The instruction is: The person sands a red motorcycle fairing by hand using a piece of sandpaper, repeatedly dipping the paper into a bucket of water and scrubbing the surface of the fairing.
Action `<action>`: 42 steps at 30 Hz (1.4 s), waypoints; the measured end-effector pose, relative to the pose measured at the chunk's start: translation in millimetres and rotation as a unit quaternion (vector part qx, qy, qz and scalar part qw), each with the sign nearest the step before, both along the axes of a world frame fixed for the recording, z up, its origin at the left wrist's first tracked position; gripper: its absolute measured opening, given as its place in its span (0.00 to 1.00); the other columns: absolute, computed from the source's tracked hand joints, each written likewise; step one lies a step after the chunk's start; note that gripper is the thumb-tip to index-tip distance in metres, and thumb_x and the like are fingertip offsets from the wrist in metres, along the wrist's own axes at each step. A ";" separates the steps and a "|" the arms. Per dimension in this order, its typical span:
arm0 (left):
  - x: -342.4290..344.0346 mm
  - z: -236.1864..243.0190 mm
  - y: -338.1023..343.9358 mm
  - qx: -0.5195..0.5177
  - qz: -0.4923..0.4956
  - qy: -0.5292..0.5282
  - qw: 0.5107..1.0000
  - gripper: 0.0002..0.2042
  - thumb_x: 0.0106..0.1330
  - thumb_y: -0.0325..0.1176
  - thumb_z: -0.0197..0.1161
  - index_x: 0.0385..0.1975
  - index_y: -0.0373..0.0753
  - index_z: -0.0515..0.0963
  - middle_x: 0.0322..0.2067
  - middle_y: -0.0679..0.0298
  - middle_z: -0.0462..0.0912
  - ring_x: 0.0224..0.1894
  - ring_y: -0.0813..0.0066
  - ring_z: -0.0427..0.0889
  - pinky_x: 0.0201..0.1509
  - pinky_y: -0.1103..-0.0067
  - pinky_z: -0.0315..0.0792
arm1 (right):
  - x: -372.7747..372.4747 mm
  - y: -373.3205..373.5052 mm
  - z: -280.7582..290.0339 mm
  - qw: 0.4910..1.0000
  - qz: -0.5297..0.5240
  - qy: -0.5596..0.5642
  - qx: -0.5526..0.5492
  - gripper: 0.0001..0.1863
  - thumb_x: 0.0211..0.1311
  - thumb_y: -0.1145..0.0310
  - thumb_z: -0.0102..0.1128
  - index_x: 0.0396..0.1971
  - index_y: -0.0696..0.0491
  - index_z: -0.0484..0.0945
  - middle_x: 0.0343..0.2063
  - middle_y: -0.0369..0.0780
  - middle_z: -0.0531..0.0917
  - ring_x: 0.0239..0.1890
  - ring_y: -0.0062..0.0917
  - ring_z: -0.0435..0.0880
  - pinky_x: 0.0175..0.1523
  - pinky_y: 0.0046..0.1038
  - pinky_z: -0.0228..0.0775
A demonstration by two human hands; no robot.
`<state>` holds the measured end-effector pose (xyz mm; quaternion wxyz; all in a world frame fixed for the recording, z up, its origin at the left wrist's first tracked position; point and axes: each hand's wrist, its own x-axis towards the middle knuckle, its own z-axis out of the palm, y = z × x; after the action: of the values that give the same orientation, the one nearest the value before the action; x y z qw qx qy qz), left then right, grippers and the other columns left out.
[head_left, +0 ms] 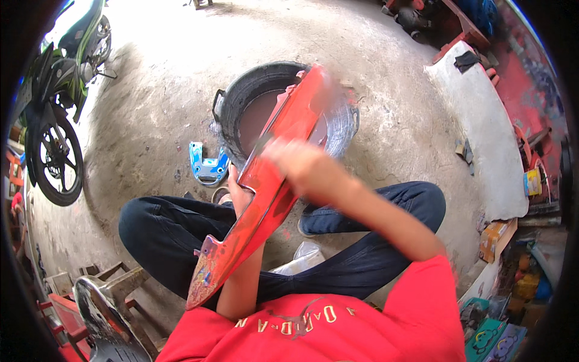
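Observation:
A long red plastic panel (217,265), shiny with darker worn patches, slants across my lap and over a black tub (235,90) holding murky brownish water. My left hand (240,192) grips the panel from its left edge, partly hidden behind it. My right hand (301,166) lies on the panel's upper middle, smeared by motion; whether something is under its fingers I cannot make out. A blue and white U-shaped part (208,166) rests on the floor just left of the tub.
A black-and-green motorbike (57,151) stands at left. Wooden stools and a worn seat part (111,320) are at lower left. A pale slab (458,114), red parts (522,151), a cardboard box (494,241) and assorted containers line the right side. A white object (301,259) lies between my legs.

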<state>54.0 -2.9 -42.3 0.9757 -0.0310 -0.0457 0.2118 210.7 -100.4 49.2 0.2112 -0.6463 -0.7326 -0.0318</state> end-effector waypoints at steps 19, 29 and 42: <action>15.6 20.9 -9.7 0.077 0.061 0.313 0.945 0.41 0.74 0.65 0.40 0.69 0.30 0.64 0.67 0.49 0.71 0.67 0.54 0.73 0.74 0.60 0.63 | -13.5 4.3 0.0 0.996 0.043 -0.016 0.071 0.20 0.63 0.69 0.53 0.54 0.58 0.79 0.52 0.48 0.84 0.54 0.36 0.85 0.59 0.35 0.78; 3.6 4.1 -2.5 -0.090 -0.002 -0.059 0.994 0.42 0.73 0.66 0.37 0.71 0.32 0.63 0.69 0.49 0.68 0.69 0.53 0.71 0.75 0.57 0.62 | -10.6 8.8 -7.0 0.998 0.040 0.029 0.042 0.24 0.61 0.76 0.52 0.59 0.57 0.76 0.57 0.50 0.81 0.60 0.41 0.81 0.66 0.38 0.72; 2.8 -5.4 0.7 -0.009 -0.022 0.048 0.999 0.42 0.74 0.66 0.38 0.69 0.30 0.65 0.65 0.46 0.72 0.65 0.50 0.75 0.71 0.57 0.67 | 14.4 -14.2 -8.2 0.997 -0.034 0.064 0.031 0.23 0.61 0.78 0.51 0.58 0.55 0.78 0.57 0.49 0.82 0.61 0.38 0.81 0.67 0.38 0.72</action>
<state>56.8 -2.2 -47.8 0.9810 -0.0303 0.0036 0.1918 225.2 -114.6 41.0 0.2766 -0.6646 -0.6938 -0.0199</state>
